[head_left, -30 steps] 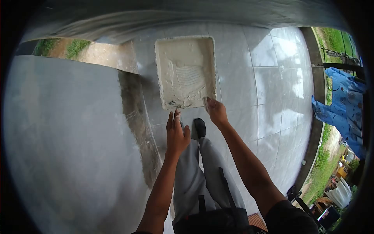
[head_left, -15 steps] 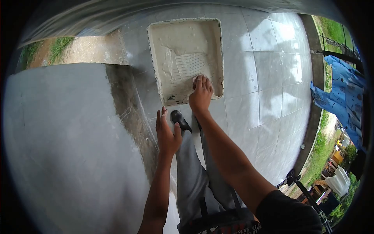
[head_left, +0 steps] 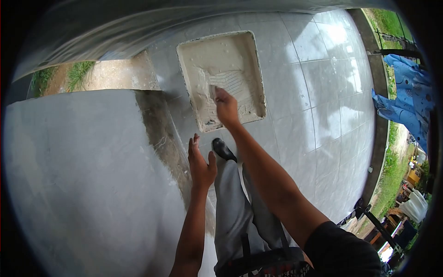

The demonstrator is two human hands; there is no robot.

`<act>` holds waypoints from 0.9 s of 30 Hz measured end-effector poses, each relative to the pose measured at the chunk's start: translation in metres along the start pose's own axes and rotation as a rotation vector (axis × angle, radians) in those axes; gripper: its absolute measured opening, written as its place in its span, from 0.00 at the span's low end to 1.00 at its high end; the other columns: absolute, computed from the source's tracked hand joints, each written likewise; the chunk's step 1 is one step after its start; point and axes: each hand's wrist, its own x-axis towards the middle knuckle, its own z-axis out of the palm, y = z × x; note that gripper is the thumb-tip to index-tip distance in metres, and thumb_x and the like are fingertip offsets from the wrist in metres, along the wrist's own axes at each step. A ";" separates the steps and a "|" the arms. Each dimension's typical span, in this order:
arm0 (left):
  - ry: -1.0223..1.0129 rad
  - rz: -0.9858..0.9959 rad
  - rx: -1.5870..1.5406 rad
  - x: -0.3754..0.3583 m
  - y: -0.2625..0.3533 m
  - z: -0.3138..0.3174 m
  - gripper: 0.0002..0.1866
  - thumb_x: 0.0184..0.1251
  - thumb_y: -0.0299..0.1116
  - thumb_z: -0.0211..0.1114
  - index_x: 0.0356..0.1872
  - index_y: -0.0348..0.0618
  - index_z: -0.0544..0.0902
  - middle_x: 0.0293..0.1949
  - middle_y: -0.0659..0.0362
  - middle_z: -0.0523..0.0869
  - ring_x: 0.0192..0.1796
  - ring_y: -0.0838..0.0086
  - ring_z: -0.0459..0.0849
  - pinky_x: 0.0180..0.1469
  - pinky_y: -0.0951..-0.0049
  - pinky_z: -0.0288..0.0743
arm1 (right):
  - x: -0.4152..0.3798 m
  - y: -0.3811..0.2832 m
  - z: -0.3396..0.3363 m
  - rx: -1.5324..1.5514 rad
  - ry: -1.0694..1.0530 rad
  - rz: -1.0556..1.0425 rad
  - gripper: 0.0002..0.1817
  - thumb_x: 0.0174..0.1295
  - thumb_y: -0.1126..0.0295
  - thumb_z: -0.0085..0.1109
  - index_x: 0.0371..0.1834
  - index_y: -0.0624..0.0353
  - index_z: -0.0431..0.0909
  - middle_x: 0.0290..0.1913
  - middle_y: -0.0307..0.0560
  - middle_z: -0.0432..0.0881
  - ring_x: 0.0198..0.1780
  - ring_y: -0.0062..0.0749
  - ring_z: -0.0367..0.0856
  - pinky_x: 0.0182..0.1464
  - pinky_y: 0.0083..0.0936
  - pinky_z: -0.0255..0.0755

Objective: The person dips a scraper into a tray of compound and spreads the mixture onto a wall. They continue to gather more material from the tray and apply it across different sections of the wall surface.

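A rectangular tray (head_left: 217, 53) smeared with off-white paste lies on the tiled floor (head_left: 314, 92) ahead of me. My right hand (head_left: 226, 107) reaches into the tray's near half, with its fingertips at the ribbed slope. The back of the hand hides whether anything is in it. My left hand (head_left: 200, 164) hovers flat and empty, thumb apart, beside the grey coated wall (head_left: 83, 184) and short of the tray's near rim. My black shoe (head_left: 224, 150) stands just below the tray.
The grey wall fills the left side, with a darker damp strip (head_left: 159, 134) along its edge. Beyond it lies a concrete ledge with grass (head_left: 83, 74). Blue cloth (head_left: 406, 92) hangs at the right by a fence, past the floor's edge.
My right hand has gone from the tray's near right corner into the tray and slid left toward the ribs. My left hand has drawn back slightly, and the view has shifted.
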 end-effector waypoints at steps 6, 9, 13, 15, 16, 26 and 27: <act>0.025 0.021 0.003 0.003 0.023 -0.005 0.32 0.76 0.38 0.57 0.75 0.31 0.62 0.76 0.35 0.68 0.79 0.36 0.62 0.79 0.42 0.57 | -0.005 -0.043 -0.056 0.775 0.051 0.476 0.20 0.64 0.84 0.54 0.59 0.59 0.80 0.52 0.45 0.86 0.56 0.34 0.84 0.64 0.32 0.76; 0.035 0.088 0.009 0.015 0.036 -0.010 0.34 0.75 0.37 0.58 0.75 0.29 0.60 0.76 0.34 0.66 0.80 0.42 0.64 0.81 0.49 0.58 | -0.019 -0.051 -0.082 0.991 0.112 0.557 0.24 0.65 0.85 0.55 0.65 0.60 0.75 0.58 0.46 0.84 0.58 0.38 0.85 0.66 0.38 0.78; 0.084 0.121 0.024 0.034 0.068 -0.025 0.34 0.77 0.39 0.58 0.75 0.28 0.61 0.76 0.35 0.66 0.80 0.42 0.64 0.80 0.48 0.57 | -0.040 -0.084 -0.108 1.234 0.026 0.539 0.20 0.64 0.86 0.55 0.60 0.65 0.78 0.53 0.46 0.86 0.55 0.35 0.86 0.65 0.34 0.79; 0.128 0.157 0.041 0.045 0.088 -0.036 0.34 0.77 0.40 0.58 0.76 0.28 0.61 0.76 0.35 0.66 0.79 0.42 0.64 0.80 0.48 0.57 | -0.046 -0.092 -0.120 1.324 -0.018 0.522 0.19 0.64 0.86 0.55 0.58 0.66 0.78 0.52 0.46 0.87 0.54 0.34 0.87 0.65 0.33 0.79; 0.142 0.175 0.059 0.049 0.100 -0.042 0.34 0.78 0.41 0.58 0.75 0.28 0.61 0.76 0.35 0.66 0.79 0.42 0.64 0.80 0.48 0.57 | -0.047 -0.091 -0.125 1.367 -0.031 0.517 0.18 0.63 0.86 0.54 0.56 0.66 0.79 0.50 0.46 0.87 0.52 0.33 0.87 0.64 0.32 0.80; 0.391 0.332 0.081 0.078 0.193 -0.095 0.38 0.71 0.38 0.61 0.77 0.28 0.59 0.77 0.34 0.65 0.80 0.34 0.59 0.80 0.42 0.54 | -0.040 -0.209 -0.145 1.373 -0.227 0.573 0.18 0.52 0.79 0.50 0.48 0.61 0.79 0.41 0.41 0.85 0.45 0.33 0.85 0.64 0.35 0.79; 0.445 0.350 0.095 0.078 0.202 -0.100 0.38 0.71 0.38 0.61 0.77 0.28 0.59 0.77 0.34 0.65 0.80 0.34 0.59 0.80 0.42 0.54 | -0.028 -0.194 -0.143 1.420 -0.303 0.549 0.17 0.51 0.79 0.51 0.47 0.60 0.78 0.39 0.41 0.84 0.43 0.32 0.85 0.63 0.35 0.80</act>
